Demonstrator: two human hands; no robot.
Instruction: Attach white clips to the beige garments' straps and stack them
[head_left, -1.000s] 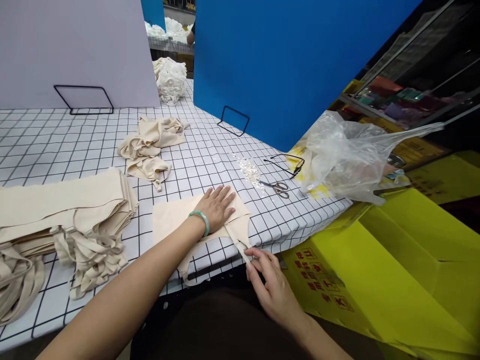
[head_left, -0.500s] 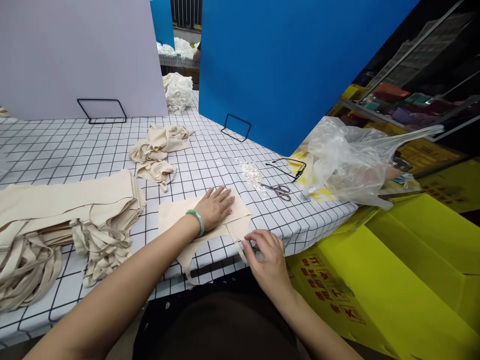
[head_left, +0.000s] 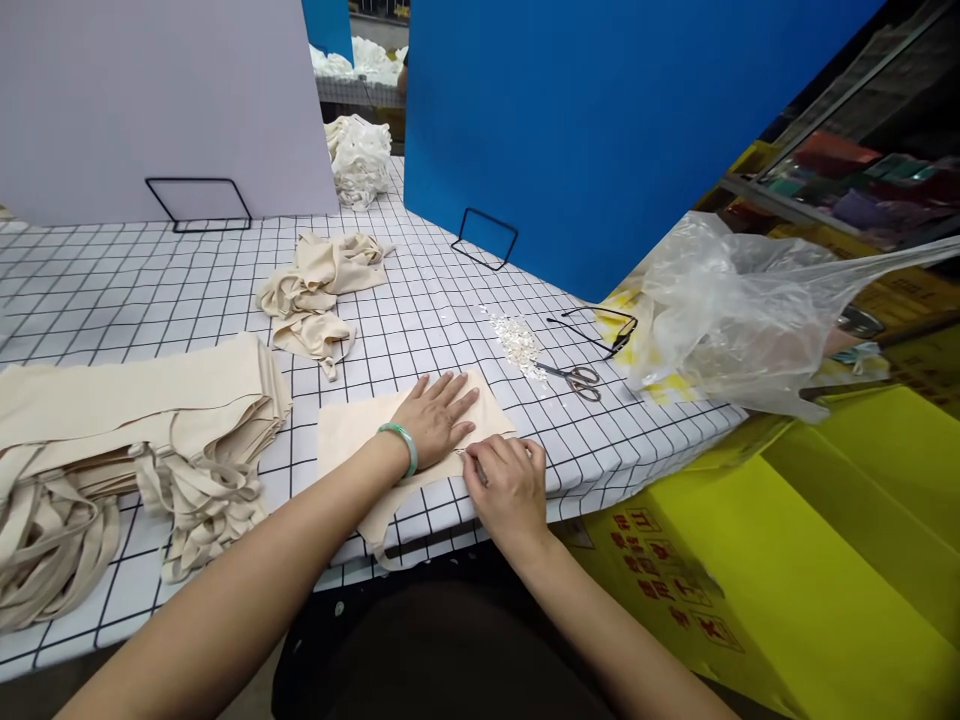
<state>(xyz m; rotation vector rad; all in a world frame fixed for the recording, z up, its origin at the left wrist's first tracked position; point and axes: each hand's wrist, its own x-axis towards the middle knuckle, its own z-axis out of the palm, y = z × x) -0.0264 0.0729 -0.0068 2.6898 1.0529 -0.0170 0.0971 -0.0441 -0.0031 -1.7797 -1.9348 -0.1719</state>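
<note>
A beige fabric garment piece lies flat at the table's front edge, with a curved cut edge and a thin strap hanging toward me. My left hand, a green bangle at its wrist, presses flat on the cloth with fingers spread. Close beside it, my right hand has thumb and fingers pinched at the garment's near right edge, where the other strap joins. The fingers mostly hide that strap.
Left of me is a stack of beige pieces with bunched straps. Crumpled beige garments, white scraps, scissors and glasses lie farther back. A plastic bag and yellow box stand right.
My right hand has moved up and left from the strap's hanging end to the garment edge, its fingers closing. My left hand stays flat. The view has shifted slightly.
</note>
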